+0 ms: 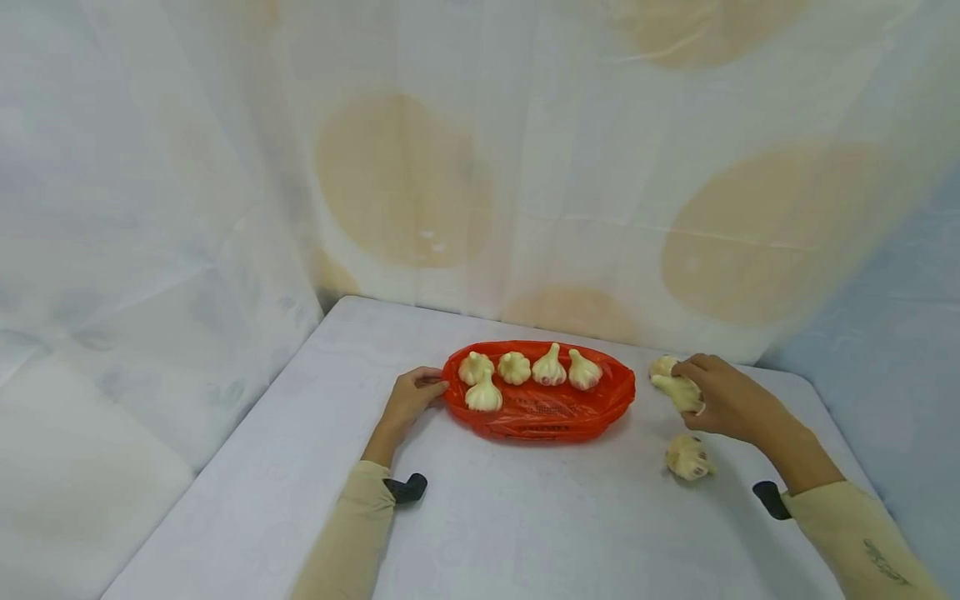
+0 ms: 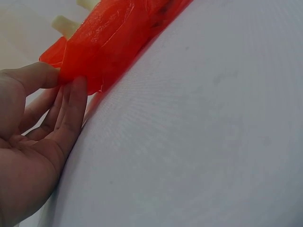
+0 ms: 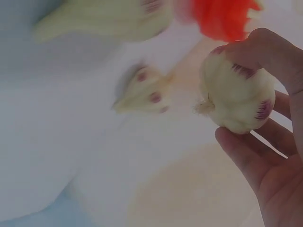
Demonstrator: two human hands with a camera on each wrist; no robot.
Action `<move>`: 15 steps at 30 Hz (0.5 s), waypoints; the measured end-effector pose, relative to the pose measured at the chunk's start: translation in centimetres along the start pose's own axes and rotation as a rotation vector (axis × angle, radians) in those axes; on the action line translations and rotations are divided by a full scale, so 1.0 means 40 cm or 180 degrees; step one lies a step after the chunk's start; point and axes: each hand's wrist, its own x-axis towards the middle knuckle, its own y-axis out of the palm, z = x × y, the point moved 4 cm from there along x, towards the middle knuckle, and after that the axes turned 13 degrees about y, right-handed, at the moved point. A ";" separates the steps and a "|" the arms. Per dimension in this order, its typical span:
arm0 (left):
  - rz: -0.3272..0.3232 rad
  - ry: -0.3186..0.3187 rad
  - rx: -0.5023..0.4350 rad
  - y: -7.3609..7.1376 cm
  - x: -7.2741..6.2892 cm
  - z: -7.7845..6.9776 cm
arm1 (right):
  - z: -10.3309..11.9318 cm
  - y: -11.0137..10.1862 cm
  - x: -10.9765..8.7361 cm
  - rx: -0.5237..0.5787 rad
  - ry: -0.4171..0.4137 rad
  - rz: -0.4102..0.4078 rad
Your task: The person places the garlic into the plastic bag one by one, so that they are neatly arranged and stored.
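Observation:
A red plastic bag (image 1: 551, 421) lies spread like a shallow tray on the table, with several garlic bulbs (image 1: 550, 367) in it. At its left end my left hand (image 1: 411, 402) pinches the bag's edge between thumb and fingers, as the left wrist view shows of the red plastic (image 2: 106, 45). To the right of the bag, my right hand (image 1: 727, 400) grips a garlic bulb (image 3: 239, 90) by its sides, held above the table. One loose bulb (image 1: 663, 366) lies just behind that hand, partly hidden. Another loose bulb (image 1: 688, 457) sits nearer to me.
The white table (image 1: 540, 525) ends at a pale curtain (image 1: 570, 183) with tan circles behind it. Light sheets stand at the left and right sides. Dark print marks the front of the red bag.

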 end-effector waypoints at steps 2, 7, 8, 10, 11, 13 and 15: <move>-0.0006 -0.0005 0.0017 0.001 0.000 0.000 | 0.022 -0.011 0.011 0.0128 -0.0041 -0.0100; 0.0002 -0.0011 0.0039 0.002 -0.001 -0.005 | 0.079 -0.026 0.047 0.0446 0.0007 -0.0170; 0.0004 -0.0016 0.0033 0.003 -0.001 -0.006 | 0.090 -0.027 0.055 0.0531 0.0024 -0.0161; 0.0002 -0.0018 0.0044 0.004 -0.004 -0.009 | 0.112 -0.026 0.071 0.0706 0.0037 -0.0154; -0.0001 -0.0023 0.0049 0.004 -0.005 -0.011 | 0.123 -0.025 0.078 0.0797 0.0023 -0.0152; -0.0019 -0.0038 0.0041 0.004 -0.008 -0.012 | 0.146 -0.022 0.093 0.0976 -0.0036 -0.0171; -0.0029 -0.0038 0.0044 0.003 -0.010 -0.013 | 0.170 -0.020 0.105 0.1154 -0.0119 -0.0214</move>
